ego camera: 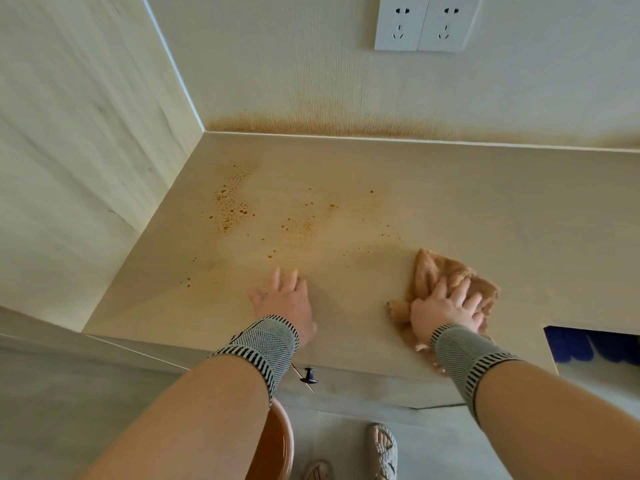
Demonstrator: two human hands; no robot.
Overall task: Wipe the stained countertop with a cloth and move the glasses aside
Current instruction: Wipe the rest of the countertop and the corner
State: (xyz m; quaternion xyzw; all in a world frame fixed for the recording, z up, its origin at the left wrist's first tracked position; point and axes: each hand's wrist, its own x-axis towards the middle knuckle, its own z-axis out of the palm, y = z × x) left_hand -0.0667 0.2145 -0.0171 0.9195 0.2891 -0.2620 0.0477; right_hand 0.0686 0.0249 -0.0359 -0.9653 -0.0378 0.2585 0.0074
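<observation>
A beige countertop [450,209] carries orange-brown droplets and smears [232,206] toward its back left corner. My right hand [446,310] presses flat on a crumpled tan cloth [433,271] near the front right of the counter. My left hand [287,303] rests on the bare counter near the front edge, fingers spread. No glasses are in view.
A stained band [311,124] runs along the foot of the back wall, with two wall sockets [426,22] above. A side panel [79,150] bounds the counter on the left. A dark knob [309,375] sits below the front edge. A blue item [588,348] shows at right.
</observation>
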